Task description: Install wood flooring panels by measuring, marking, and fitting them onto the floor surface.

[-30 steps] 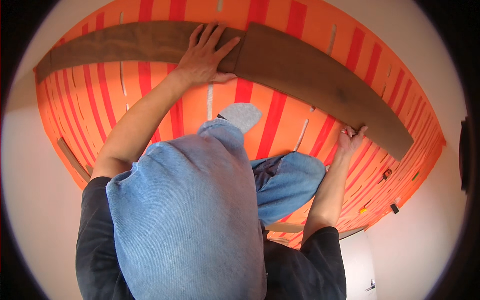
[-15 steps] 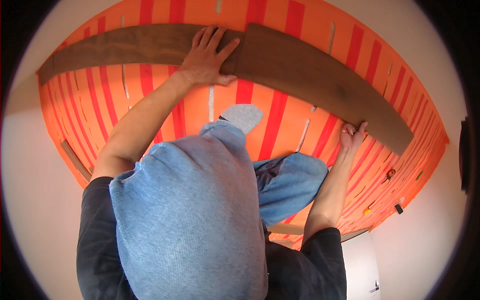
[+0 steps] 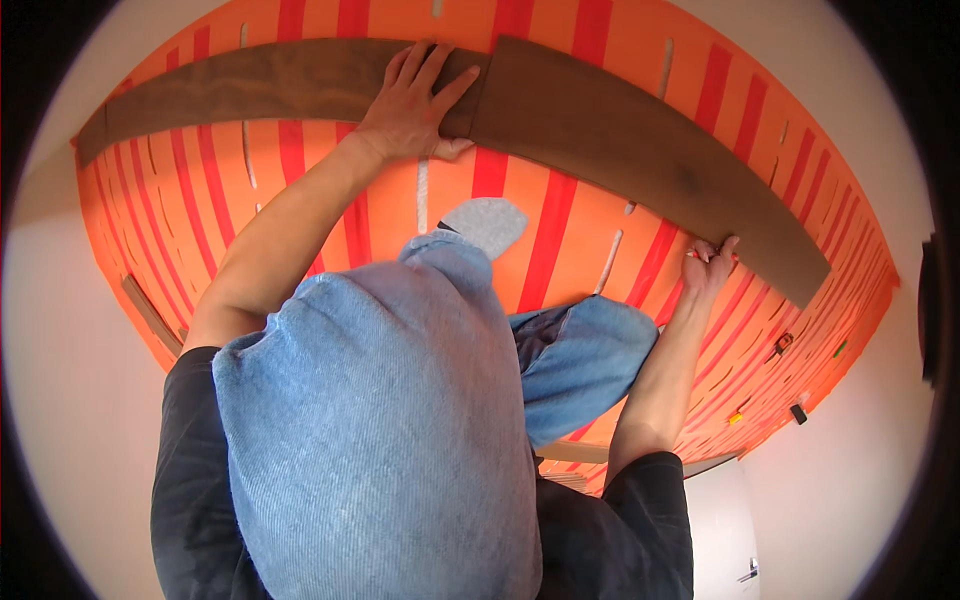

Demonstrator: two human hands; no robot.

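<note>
My left hand (image 3: 415,110) rests with fingers spread on a long dark brown plank (image 3: 250,80), near its joint with a second, wider-looking plank (image 3: 620,140) on the right. My right hand (image 3: 710,262) is at the near edge of that right plank, fingers curled around a small red object (image 3: 692,254) too small to make out, fingertips touching the wood. The planks lie across an orange sheet (image 3: 522,278) with red stripes and pale slots. Below them are my grey-socked foot (image 3: 485,225) and my denim-clad legs (image 3: 370,420).
Brown strips (image 3: 148,307) lie at the far left. On the right are a dark-and-orange tool (image 3: 783,344), a small yellow item (image 3: 736,417), a green item (image 3: 840,349) and a black block (image 3: 798,413). A white wall (image 3: 840,460) and a door (image 3: 715,515) border the sheet.
The planks and both hands appear slightly higher in the picture than half a second ago, with the view shifting a little. Both hands remain at the same spots on the wood.
</note>
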